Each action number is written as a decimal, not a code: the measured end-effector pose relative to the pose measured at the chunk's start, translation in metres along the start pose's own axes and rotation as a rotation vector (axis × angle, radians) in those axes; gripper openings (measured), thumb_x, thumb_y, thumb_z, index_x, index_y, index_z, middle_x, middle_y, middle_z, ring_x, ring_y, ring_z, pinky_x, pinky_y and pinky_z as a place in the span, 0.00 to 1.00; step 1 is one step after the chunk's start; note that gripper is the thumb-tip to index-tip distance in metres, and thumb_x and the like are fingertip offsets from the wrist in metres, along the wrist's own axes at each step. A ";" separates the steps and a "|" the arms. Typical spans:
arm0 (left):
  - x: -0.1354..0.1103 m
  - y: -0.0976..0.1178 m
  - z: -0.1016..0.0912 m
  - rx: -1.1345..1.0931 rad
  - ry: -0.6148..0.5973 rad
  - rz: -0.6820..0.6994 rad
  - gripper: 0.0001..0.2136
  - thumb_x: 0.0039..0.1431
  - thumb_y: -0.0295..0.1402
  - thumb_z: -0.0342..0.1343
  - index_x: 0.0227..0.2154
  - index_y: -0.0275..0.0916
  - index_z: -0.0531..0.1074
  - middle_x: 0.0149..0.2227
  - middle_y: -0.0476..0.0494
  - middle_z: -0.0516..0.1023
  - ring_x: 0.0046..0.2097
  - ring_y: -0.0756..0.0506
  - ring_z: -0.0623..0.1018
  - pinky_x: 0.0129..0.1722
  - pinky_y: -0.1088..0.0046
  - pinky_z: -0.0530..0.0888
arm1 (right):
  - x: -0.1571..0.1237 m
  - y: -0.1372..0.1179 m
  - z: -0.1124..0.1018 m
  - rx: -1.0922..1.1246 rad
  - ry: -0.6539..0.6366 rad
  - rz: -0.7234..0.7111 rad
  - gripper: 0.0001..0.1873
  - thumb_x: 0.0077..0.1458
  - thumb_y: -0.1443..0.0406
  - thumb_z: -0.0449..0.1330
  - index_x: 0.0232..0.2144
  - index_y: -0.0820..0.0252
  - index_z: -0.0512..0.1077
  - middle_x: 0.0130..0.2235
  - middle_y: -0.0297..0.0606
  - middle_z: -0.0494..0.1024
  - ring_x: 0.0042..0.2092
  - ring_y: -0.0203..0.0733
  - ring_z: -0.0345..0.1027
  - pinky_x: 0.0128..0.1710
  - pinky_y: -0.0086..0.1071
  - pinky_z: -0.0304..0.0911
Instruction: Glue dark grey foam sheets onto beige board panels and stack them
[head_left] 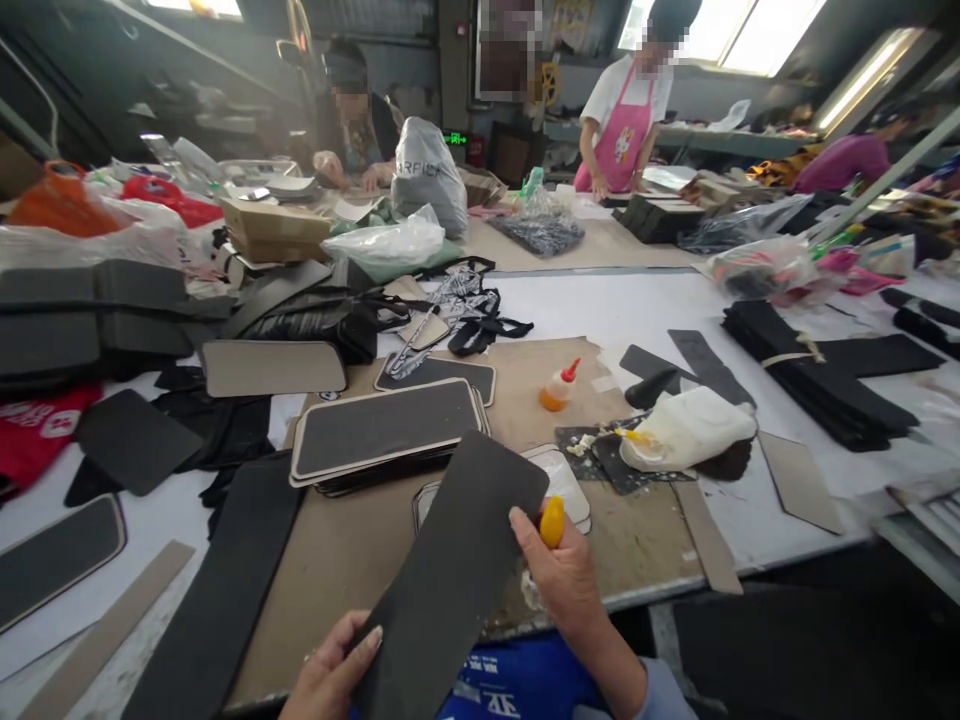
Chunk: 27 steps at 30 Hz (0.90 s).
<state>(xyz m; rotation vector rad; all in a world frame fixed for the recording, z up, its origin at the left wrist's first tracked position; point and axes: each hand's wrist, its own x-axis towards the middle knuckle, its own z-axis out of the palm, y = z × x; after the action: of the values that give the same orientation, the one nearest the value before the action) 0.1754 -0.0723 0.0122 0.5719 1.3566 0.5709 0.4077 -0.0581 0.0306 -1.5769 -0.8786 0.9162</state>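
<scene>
A long dark grey panel [457, 560] with rounded corners is held up at a slant between my two hands. My left hand [337, 670] is closed on its lower left edge, thumb on top. My right hand [559, 575] pinches the upper right edge and also grips a yellow-handled tool [552, 522]; the tool's working end is hidden. Partly behind the panel lie white pieces with dark edging [566, 480]. Just beyond is a stack of dark panels with beige borders [390, 430].
A small bottle of orange liquid with a red tip [556, 388] stands mid-table. To its right lies a white plastic container [686, 430] with glue-like residue. Strapped black strips [817, 370] lie at right, a long dark strip [217, 590] at left. Co-workers stand across the table.
</scene>
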 end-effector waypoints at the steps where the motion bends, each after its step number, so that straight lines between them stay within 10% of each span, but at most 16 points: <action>1: 0.003 0.001 0.001 0.098 0.031 0.053 0.15 0.38 0.44 0.60 0.26 0.39 0.71 0.26 0.48 0.75 0.31 0.45 0.73 0.32 0.71 0.70 | 0.003 0.005 -0.011 0.008 0.031 0.047 0.15 0.47 0.55 0.58 0.31 0.61 0.68 0.27 0.33 0.72 0.29 0.35 0.65 0.29 0.26 0.62; 7: 0.019 0.011 0.023 0.424 0.107 0.272 0.15 0.40 0.46 0.56 0.24 0.39 0.70 0.26 0.49 0.73 0.32 0.45 0.71 0.31 0.72 0.69 | 0.020 0.051 -0.077 0.026 0.113 0.356 0.22 0.39 0.51 0.61 0.31 0.60 0.65 0.17 0.23 0.60 0.16 0.29 0.52 0.14 0.23 0.48; 13: 0.039 0.012 0.042 0.094 0.104 0.119 0.14 0.39 0.41 0.59 0.28 0.37 0.69 0.26 0.48 0.73 0.29 0.48 0.71 0.30 0.73 0.68 | 0.034 0.087 -0.121 -0.348 -0.099 0.366 0.20 0.42 0.50 0.55 0.30 0.60 0.67 0.21 0.33 0.71 0.20 0.35 0.62 0.19 0.28 0.56; 18: 0.063 0.015 0.047 -0.073 0.084 0.058 0.15 0.35 0.37 0.61 0.29 0.35 0.69 0.26 0.47 0.74 0.30 0.48 0.72 0.32 0.73 0.68 | 0.050 0.095 -0.133 -0.519 -0.099 0.231 0.19 0.43 0.50 0.52 0.27 0.60 0.68 0.22 0.35 0.73 0.27 0.42 0.67 0.26 0.31 0.60; 27: 0.136 0.012 0.059 0.634 0.452 0.359 0.10 0.41 0.41 0.53 0.18 0.39 0.66 0.17 0.52 0.66 0.24 0.49 0.68 0.26 0.74 0.63 | 0.073 0.116 -0.127 -1.080 -0.218 0.100 0.15 0.54 0.56 0.44 0.28 0.57 0.65 0.25 0.36 0.73 0.28 0.41 0.67 0.25 0.29 0.52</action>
<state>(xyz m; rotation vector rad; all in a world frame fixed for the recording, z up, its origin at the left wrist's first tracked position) 0.2497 0.0255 -0.0717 1.2755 1.8952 0.5735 0.5630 -0.0653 -0.0741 -2.4628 -1.6186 0.7026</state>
